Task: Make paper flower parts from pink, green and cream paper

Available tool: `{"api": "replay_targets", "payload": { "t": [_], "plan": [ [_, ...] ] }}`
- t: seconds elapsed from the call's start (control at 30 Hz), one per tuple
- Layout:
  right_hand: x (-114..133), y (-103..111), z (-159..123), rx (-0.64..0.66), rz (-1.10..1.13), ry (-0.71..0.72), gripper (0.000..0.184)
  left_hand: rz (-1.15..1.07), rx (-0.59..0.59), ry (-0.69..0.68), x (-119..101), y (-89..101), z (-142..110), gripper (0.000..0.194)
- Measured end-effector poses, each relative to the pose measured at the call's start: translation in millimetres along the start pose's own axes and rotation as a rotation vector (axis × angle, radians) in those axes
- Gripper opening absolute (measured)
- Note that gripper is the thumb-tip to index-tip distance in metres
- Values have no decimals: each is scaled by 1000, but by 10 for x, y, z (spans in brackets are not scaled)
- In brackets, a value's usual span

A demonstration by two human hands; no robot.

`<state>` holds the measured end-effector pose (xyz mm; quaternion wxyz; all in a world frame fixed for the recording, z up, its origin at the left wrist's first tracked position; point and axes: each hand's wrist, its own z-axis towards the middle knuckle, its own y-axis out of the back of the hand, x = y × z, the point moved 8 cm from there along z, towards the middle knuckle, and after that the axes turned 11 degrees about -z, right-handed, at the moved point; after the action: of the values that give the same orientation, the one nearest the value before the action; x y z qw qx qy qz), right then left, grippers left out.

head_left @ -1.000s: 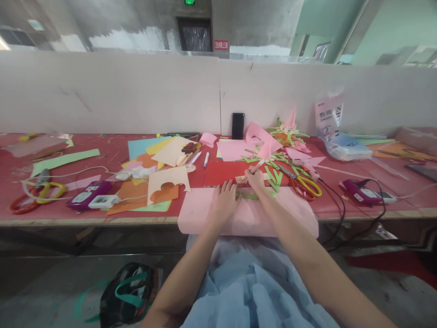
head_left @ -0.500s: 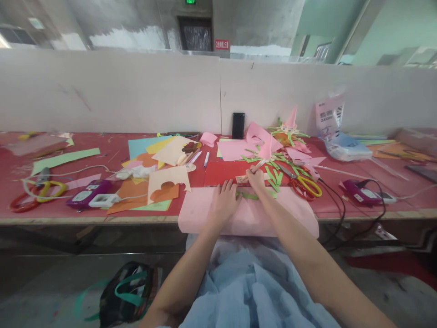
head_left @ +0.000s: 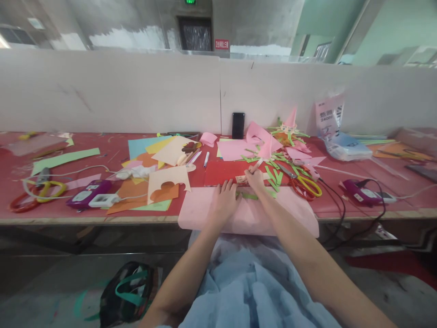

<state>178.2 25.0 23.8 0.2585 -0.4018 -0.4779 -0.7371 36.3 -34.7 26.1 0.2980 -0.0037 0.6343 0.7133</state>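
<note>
My right hand (head_left: 254,178) is closed around a slim pen (head_left: 257,165), its tip down by a small cream paper strip (head_left: 241,179) with marks on it. That strip lies on a red rectangular board (head_left: 218,170). Fingers stretched out, my left hand (head_left: 226,197) lies flat, fingertips on the board's near edge and palm over a large pink sheet (head_left: 198,212). Green paper scraps (head_left: 251,196) lie between the two hands. Just right of the board rest red-and-yellow-handled scissors (head_left: 305,184).
Coloured paper sheets (head_left: 136,196) and a capped marker (head_left: 206,159) lie to the left, beside a purple device (head_left: 89,195) with cables. A black phone (head_left: 238,125) leans on the white partition (head_left: 136,91). Pink paper cones with green fringe (head_left: 290,122) and a plastic bag (head_left: 344,146) stand behind right.
The pen and my right hand have shifted very slightly left over the paper strip. My left hand stays in place.
</note>
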Motion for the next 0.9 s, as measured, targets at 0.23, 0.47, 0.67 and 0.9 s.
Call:
{"api": "replay_targets", "payload": {
  "t": [0.23,0.47,0.67,0.9],
  "plan": [
    [-61,-2,23,-7,38,-32,19,-9,-13,-6,16,-16,-1,38],
    [-28,-7,16,-1,-15,-1,21,-18,-15,-6,7,-3,3,38],
    [13,1,-13,26,27,-10,22,-24,-18,0,14,-6,2,38],
    [22,-1,-28,39,58,-35,21,-20,-10,3,-3,10,-3,38]
  ]
}}
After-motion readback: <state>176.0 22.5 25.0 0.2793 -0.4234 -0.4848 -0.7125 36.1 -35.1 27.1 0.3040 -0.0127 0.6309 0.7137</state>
